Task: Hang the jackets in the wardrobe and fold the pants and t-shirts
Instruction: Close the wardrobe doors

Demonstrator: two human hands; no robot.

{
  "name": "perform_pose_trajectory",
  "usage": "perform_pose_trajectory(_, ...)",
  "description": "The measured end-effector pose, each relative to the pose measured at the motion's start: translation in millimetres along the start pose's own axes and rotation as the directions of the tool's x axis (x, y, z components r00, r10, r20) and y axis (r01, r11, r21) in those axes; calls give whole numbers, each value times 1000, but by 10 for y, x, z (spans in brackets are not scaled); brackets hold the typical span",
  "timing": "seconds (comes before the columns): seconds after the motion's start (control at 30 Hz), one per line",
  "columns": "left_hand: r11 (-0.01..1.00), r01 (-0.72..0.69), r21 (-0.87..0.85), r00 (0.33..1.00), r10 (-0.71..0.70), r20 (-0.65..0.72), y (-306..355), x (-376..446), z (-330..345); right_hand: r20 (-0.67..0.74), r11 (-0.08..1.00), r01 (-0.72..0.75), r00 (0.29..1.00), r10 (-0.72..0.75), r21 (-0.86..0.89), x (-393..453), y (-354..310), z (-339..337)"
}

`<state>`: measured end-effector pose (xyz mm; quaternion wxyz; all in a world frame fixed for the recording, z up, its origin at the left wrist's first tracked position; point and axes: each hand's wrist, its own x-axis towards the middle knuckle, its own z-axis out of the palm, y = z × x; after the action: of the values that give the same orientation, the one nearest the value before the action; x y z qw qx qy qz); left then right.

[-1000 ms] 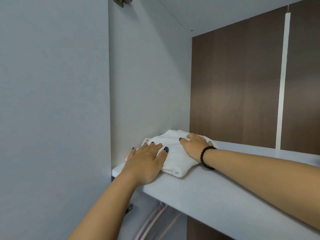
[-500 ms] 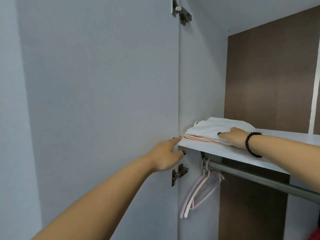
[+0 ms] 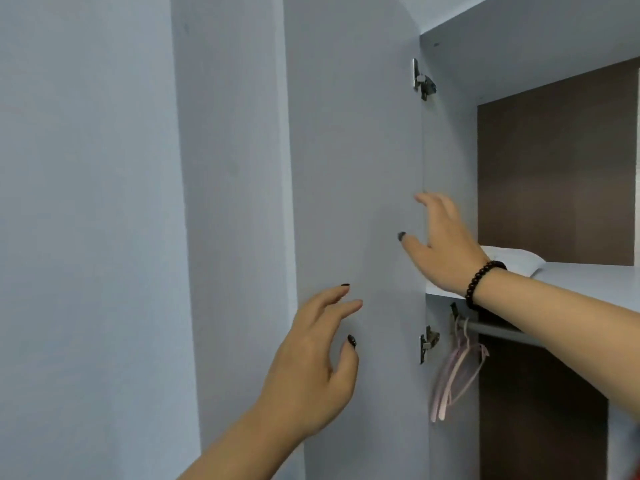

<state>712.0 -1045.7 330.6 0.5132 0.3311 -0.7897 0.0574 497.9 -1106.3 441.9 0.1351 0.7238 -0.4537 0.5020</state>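
On the wardrobe shelf (image 3: 588, 282), a folded white garment (image 3: 512, 263) is seen, lying just behind the right hand (image 3: 440, 244) and apparently not touched by it. The right hand, a dark bead bracelet (image 3: 479, 284) at its wrist, is held with fingers spread and nothing gripped, at the hinged edge of the open door (image 3: 353, 168). The left hand (image 3: 311, 368) is raised lower down before the door, fingers loosely extended, holding nothing. Pink hangers (image 3: 457, 375) are hung from the rail (image 3: 498, 330) beneath the shelf.
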Motion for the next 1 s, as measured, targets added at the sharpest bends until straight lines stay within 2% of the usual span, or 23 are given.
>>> perform_pose_trajectory(0.03,999,-31,24,996,33,-86,-12,-64,-57,-16,980,196,980,-197,-18,14,-215,-17)
perform_pose_trajectory(0.07,999,-40,34,982,45,-183,-22,-107,-88,-8,915,400,916,-401,-49,37,-394,-30)
perform_pose_trajectory(0.13,998,4,-56,933,-24,-359,-62,-163,-143,74,657,734,675,-734,-171,74,-744,-5)
perform_pose_trajectory(0.17,986,49,-157,909,-109,-402,-66,-170,-155,128,525,823,557,-820,-218,103,-869,45)
perform_pose_trajectory(0.2,962,99,-253,892,-199,-407,-61,-171,-151,171,435,865,482,-860,-249,135,-992,97)
perform_pose_trajectory(0.33,852,259,-455,863,-416,-287,-13,-169,-45,341,234,906,357,-869,-352,307,-1240,236)
perform_pose_trajectory(0.43,769,366,-524,856,-499,-136,-44,-192,23,478,134,909,327,-815,-394,451,-1236,193)
perform_pose_trajectory(0.6,701,459,-546,829,-559,-20,-133,-288,159,579,127,915,345,-739,-383,541,-1176,96)
perform_pose_trajectory(0.77,632,495,-596,763,-645,-50,-94,-342,282,554,57,905,306,-774,-421,529,-1117,117)
perform_pose_trajectory(0.9,652,487,-580,788,-614,-29,13,-384,337,485,63,901,289,-826,-429,477,-981,32)
perform_pose_trajectory(1.0,698,480,-532,822,-569,-5,112,-430,385,449,84,886,311,-838,-456,391,-875,-113)
